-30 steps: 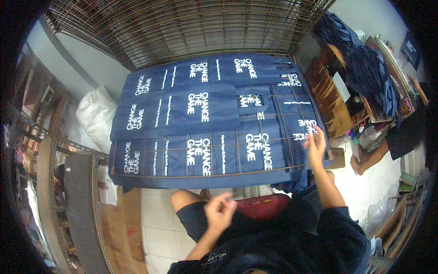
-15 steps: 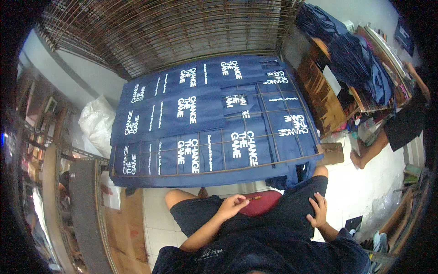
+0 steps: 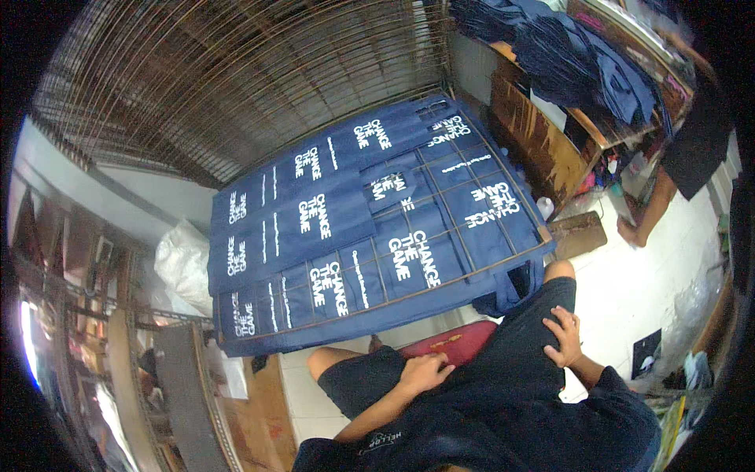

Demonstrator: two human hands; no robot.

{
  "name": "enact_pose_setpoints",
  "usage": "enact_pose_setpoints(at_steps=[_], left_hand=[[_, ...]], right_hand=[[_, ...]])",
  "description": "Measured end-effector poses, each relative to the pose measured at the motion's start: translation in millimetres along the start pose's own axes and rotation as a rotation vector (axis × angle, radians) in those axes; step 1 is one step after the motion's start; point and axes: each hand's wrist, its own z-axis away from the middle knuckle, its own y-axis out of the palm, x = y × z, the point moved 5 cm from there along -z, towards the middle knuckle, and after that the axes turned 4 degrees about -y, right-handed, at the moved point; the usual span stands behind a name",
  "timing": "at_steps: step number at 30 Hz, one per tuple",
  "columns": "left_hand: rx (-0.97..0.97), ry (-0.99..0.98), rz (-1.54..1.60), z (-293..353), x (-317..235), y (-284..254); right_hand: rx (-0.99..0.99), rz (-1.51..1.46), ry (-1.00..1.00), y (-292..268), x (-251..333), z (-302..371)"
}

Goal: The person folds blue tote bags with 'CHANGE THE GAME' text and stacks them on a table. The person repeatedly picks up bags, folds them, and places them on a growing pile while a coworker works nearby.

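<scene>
My left hand [image 3: 427, 373] lies back-up at the edge of a red stool seat [image 3: 425, 344] between my thighs. Its fingers are loosely bent, with nothing visible in them. My right hand [image 3: 565, 337] rests on my right thigh in dark shorts, fingers spread and holding nothing. Before my knees, navy fabric pieces [image 3: 346, 228] with white printed lettering lie in overlapping rows on a wire drying rack [image 3: 464, 244]. Some hang over its near right corner. Neither hand touches the fabric.
Raised wire racks [image 3: 236, 86] lean up behind the fabric. At the left are a white sack [image 3: 182, 256] and shelving [image 3: 185, 393]. A wooden cabinet [image 3: 543, 130] on the right carries piled navy fabric [image 3: 550, 55]. Beside it a person's bare leg [image 3: 651, 208] shows.
My view has turned, shifting the rack lower on the left. My left hand, earlier raised with thumb and fingers close together, now rests lower by the stool. My right hand stays on my thigh.
</scene>
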Motion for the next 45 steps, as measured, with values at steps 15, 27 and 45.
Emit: enact_pose_setpoints(at_steps=[15, 27, 45], left_hand=[[0.225, -0.119, 0.297, -36.2, 31.0, 24.1], [0.201, -0.110, 0.503, -42.7, 41.9, 31.5], [0.202, -0.159, 0.586, -43.7, 45.4, 29.6]], right_hand=[[-0.013, -0.026, 0.017, 1.0, -2.0, 3.2], [-0.007, -0.006, 0.016, 1.9, -2.5, 4.6], [-0.020, 0.009, 0.015, 1.7, 1.5, 0.2]])
